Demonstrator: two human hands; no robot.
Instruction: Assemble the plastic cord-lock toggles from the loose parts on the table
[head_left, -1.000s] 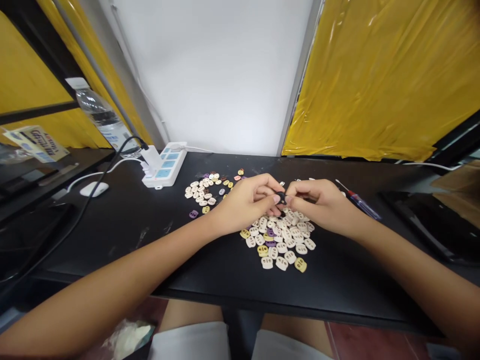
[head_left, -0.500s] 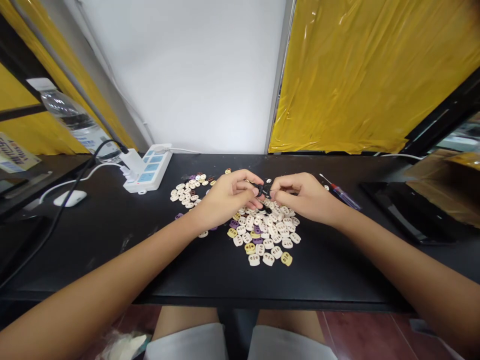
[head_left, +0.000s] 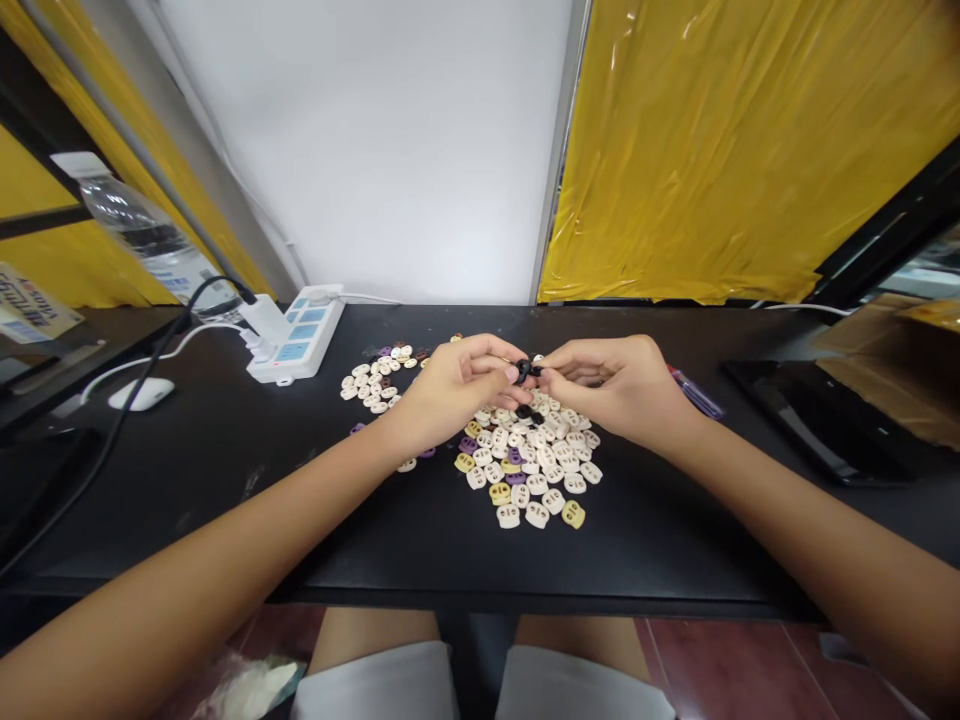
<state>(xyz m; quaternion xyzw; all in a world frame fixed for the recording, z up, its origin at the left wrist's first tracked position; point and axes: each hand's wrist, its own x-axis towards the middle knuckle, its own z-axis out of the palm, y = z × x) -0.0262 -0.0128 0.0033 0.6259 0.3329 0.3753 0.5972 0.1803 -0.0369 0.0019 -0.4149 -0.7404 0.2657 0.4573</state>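
Note:
Above a pile of two-hole cord locks [head_left: 551, 455], mostly cream with some yellow and purple ones, both hands meet at fingertip height. My left hand [head_left: 469, 385] pinches a black cord lock [head_left: 523, 371] between thumb and fingers. Its right end touches the fingertips of my right hand [head_left: 607, 385], which are closed on a small black piece [head_left: 535, 371] at that end; whether it is separate I cannot tell. More black pieces [head_left: 529, 413] rest on the pile just below. A second group of smaller cream oval pieces [head_left: 367, 385] lies behind my left wrist.
On the left stand a white power strip [head_left: 307, 340] with plugs and cables, a white mouse-like case [head_left: 141, 394] and a water bottle [head_left: 142, 225]. To the right lie a purple-red pen-like tool [head_left: 697, 393], a black tray [head_left: 814, 425] and a cardboard box [head_left: 892, 370].
My right hand has turned slightly and its knuckles have risen. The black cord lock has tilted between my fingertips, and the thin tip of the pen-like tool is now hidden behind my right hand.

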